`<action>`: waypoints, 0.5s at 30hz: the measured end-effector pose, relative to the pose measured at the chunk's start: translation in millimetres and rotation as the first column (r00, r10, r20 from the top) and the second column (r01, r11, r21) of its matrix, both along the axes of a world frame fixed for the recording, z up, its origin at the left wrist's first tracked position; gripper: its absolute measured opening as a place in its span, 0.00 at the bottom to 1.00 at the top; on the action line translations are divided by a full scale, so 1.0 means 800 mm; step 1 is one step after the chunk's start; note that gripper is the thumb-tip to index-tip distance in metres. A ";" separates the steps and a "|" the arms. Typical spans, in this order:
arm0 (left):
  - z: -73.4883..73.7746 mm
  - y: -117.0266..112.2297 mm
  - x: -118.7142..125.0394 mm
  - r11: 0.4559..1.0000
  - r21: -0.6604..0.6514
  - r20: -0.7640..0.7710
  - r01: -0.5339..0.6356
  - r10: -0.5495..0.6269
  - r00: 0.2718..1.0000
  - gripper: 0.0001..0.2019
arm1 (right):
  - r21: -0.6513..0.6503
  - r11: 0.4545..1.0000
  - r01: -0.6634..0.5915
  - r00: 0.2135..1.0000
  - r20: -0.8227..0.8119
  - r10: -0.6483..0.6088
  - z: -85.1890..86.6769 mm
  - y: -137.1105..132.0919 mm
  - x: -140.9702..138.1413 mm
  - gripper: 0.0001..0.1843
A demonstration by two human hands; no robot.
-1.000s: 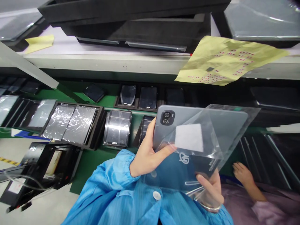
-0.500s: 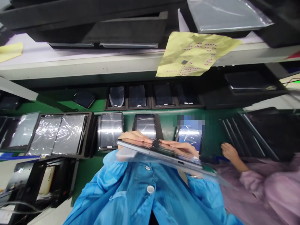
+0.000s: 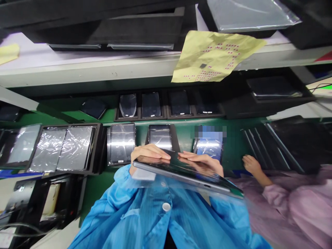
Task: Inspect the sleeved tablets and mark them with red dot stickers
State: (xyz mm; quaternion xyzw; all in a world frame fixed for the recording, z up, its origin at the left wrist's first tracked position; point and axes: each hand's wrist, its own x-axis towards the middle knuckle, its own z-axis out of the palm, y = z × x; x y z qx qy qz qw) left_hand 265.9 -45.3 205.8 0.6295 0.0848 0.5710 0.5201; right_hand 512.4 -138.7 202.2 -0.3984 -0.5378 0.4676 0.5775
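Observation:
A grey tablet (image 3: 192, 176) lies nearly flat in front of my chest, screen side up, with a clear plastic bag trailing beneath it. My left hand (image 3: 149, 152) grips its far left edge, fingers curled over the glass. My right hand (image 3: 203, 159) holds the far edge further right, fingers laid on the screen. Both my sleeves are blue.
Black trays of wrapped tablets (image 3: 67, 147) and screens (image 3: 121, 142) sit on the green belt (image 3: 184, 133). A yellow sheet (image 3: 212, 55) hangs from the shelf above. A co-worker's hand (image 3: 251, 164) in a pink sleeve rests at right near black slotted trays (image 3: 275, 145).
The tablet went from upright with its camera back facing me to lying flat, screen up. Both hands shifted to its far edge. My view swung slightly right.

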 end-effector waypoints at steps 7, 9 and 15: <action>0.066 -0.006 0.017 0.922 0.387 -0.563 0.032 0.209 0.800 0.09 | 0.393 0.904 -0.169 0.747 0.649 -0.143 0.119 0.005 0.009 0.39; 0.087 -0.008 0.018 0.895 0.446 -0.624 0.023 0.293 0.724 0.06 | 0.447 0.870 -0.207 0.695 0.694 -0.191 0.133 0.013 -0.004 0.32; 0.084 -0.014 -0.051 0.675 0.452 -0.505 -0.583 0.733 0.456 0.38 | 0.469 0.883 0.008 0.867 0.437 -0.240 0.094 -0.003 -0.003 0.33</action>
